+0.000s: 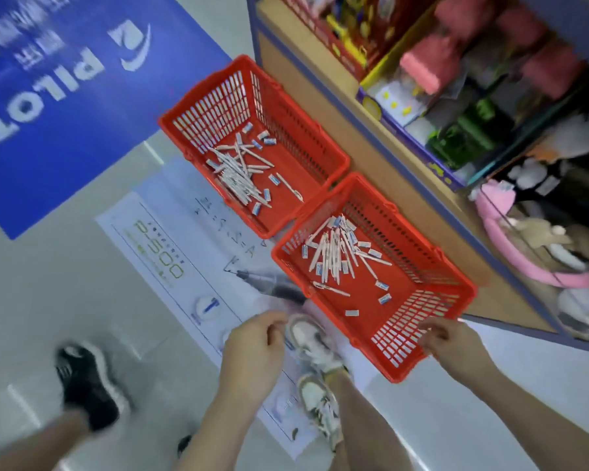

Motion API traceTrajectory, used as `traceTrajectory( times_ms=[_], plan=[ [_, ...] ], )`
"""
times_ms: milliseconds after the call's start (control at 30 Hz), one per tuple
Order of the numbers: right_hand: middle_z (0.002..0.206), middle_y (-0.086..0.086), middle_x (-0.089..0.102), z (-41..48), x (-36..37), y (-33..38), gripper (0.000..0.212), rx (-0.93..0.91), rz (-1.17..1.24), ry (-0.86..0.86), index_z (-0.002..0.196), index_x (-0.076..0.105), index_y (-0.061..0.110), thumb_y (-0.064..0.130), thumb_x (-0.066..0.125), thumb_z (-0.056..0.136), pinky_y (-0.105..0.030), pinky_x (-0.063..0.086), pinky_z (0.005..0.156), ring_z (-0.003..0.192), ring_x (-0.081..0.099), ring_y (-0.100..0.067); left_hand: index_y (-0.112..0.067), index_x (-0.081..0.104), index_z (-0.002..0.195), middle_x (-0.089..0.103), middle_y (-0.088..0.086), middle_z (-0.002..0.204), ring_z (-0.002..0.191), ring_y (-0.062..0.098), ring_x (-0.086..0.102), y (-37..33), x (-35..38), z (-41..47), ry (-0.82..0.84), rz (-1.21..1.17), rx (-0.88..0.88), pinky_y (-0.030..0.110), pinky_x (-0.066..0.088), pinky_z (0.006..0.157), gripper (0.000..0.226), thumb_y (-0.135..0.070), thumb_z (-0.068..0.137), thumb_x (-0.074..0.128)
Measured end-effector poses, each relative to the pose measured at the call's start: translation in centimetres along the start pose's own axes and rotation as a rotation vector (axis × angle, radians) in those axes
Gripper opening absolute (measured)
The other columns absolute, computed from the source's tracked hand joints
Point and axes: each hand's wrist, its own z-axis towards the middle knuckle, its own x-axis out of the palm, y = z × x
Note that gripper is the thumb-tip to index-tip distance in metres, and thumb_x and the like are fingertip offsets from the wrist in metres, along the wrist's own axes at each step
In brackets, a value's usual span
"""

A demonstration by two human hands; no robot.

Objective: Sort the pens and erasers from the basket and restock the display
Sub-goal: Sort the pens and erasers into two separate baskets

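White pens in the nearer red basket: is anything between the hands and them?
Only the slatted walls of the nearer red plastic basket. Its top is open, so left hand and right hand can probably reach the white pens.

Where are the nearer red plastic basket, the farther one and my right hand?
Nearer red plastic basket (409,348): head view, near wall.
Farther red plastic basket (215,103): head view, far wall.
Right hand (451,338): head view, its back.

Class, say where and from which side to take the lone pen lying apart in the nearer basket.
Pinch the lone pen mid-barrel from straight above: it lies flat in the nearer basket, clear of the pile; its walls block sideways reach.
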Motion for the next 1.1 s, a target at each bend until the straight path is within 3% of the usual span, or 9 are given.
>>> traceTrajectory(
  times_ms=[67,167,300,400,533,667,800,967,1100],
  plan=[
    [0.074,0.002,0.07,0.2,0.0,2.4,0.02,-0.054,-0.004,-0.058,0.088,0.069,0.023,0.005,0.065,0.081,-0.031,0.049,0.069,0.072,0.066,-0.019,-0.025,0.07,0.097,0.063,-0.015,0.08,0.079,0.012,0.063,-1.3,-3.1,2.0,-0.033,0.055,0.03,0.024,0.048,0.074,0.029,-0.008,0.088,0.047],
    [0.077,0.0,0.068,2.0,-0.3,6.9,0.018,-0.088,0.053,-0.127,0.091,0.07,0.017,0.003,0.063,0.083,-0.031,0.044,0.068,0.069,0.06,-0.02,-0.022,0.07,0.099,0.069,-0.008,0.094,0.091,0.014,0.063,-3.6,-6.9,6.6,-0.042,0.104,0.059,0.027,0.049,0.082,0.03,-0.007,0.089,0.046],
    [0.081,-0.003,0.072,6.7,1.1,13.8,0.023,-0.173,0.088,-0.128,0.091,0.066,0.031,0.009,0.061,0.087,-0.036,0.052,0.072,0.072,0.067,-0.025,-0.024,0.068,0.105,0.07,-0.003,0.106,0.099,0.021,0.062,-5.0,-9.6,15.6,0.035,0.32,0.164,0.027,0.047,0.083,0.031,-0.012,0.091,0.044],
    [0.091,-0.008,0.072,10.3,2.5,19.8,0.018,-0.264,0.05,-0.14,0.102,0.068,0.022,0.012,0.06,0.089,-0.037,0.051,0.078,0.08,0.066,-0.027,-0.023,0.067,0.102,0.07,0.0,0.102,0.095,0.025,0.062,-4.6,-10.9,22.1,0.139,0.474,0.189,0.034,0.05,0.081,0.033,-0.008,0.087,0.041],
    [0.093,0.002,0.065,15.5,4.9,26.3,0.018,-0.304,0.131,-0.067,0.105,0.064,0.022,0.014,0.06,0.089,-0.034,0.046,0.08,0.084,0.063,-0.024,-0.02,0.066,0.099,0.069,0.001,0.1,0.093,0.027,0.062,-2.7,-12.1,30.4,0.252,0.614,0.22,0.037,0.052,0.078,0.032,-0.007,0.084,0.041],
    [0.08,0.003,0.065,20.9,8.9,30.8,0.017,-0.302,0.161,-0.18,0.098,0.068,0.022,0.013,0.067,0.083,-0.032,0.046,0.072,0.074,0.061,-0.022,-0.014,0.058,0.084,0.064,0.011,0.091,0.094,0.034,0.061,-0.5,-12.6,38.9,0.347,0.76,0.318,0.031,0.044,0.069,0.018,-0.005,0.081,0.043],
    [0.078,0.0,0.064,26.9,13.8,33.0,0.014,-0.305,0.131,-0.253,0.095,0.072,0.013,0.008,0.068,0.082,-0.018,0.036,0.063,0.075,0.06,-0.017,-0.019,0.059,0.122,0.062,0.012,0.119,0.11,0.032,0.057,2.0,-11.6,48.2,0.403,0.881,0.412,0.037,0.049,0.086,0.041,-0.006,0.084,0.049],
    [0.09,-0.01,0.073,34.9,22.5,34.0,0.011,-0.304,0.095,-0.185,0.091,0.072,0.011,0.01,0.067,0.081,-0.03,0.045,0.072,0.084,0.066,-0.023,-0.021,0.057,0.123,0.064,0.013,0.112,0.108,0.032,0.06,5.2,-7.8,57.7,0.43,1.03,0.644,0.034,0.048,0.085,0.043,-0.007,0.083,0.049],
    [0.098,-0.012,0.07,40.8,28.3,34.3,0.019,-0.306,0.014,-0.147,0.101,0.068,0.012,0.016,0.065,0.082,-0.036,0.047,0.079,0.094,0.063,-0.029,-0.019,0.05,0.13,0.061,0.011,0.122,0.114,0.031,0.056,6.9,-4.2,64.4,0.508,1.195,0.841,0.036,0.045,0.096,0.052,-0.005,0.08,0.048]
  ],
)
